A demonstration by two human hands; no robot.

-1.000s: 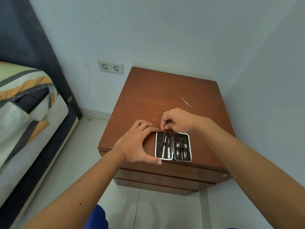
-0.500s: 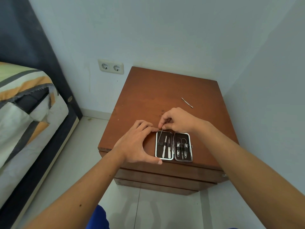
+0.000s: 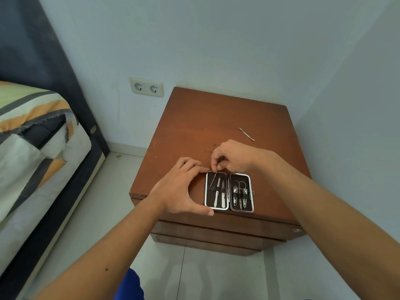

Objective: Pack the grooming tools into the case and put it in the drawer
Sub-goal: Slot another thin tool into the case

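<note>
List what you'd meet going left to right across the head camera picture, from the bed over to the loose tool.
striped bedding → wall socket → left hand → open grooming case → loose thin metal tool on the nightstand

We see the case (image 3: 229,192) lying open and flat near the front edge of the nightstand (image 3: 194,131), two dark-lined halves with silver rims side by side. In the left half sit two long silver tools (image 3: 220,194) under an elastic band; in the right half we make out small scissors (image 3: 240,189) between two clippers (image 3: 244,197), also strapped in. A thin pin-like tool (image 3: 213,179) slants over the left half, its upper end pinched at the case's far rim, its lower tip near the band. One more slim silver tool (image 3: 246,134) lies loose on the top, well apart from the case, toward the back right. The drawers (image 3: 216,231) below are closed
</note>
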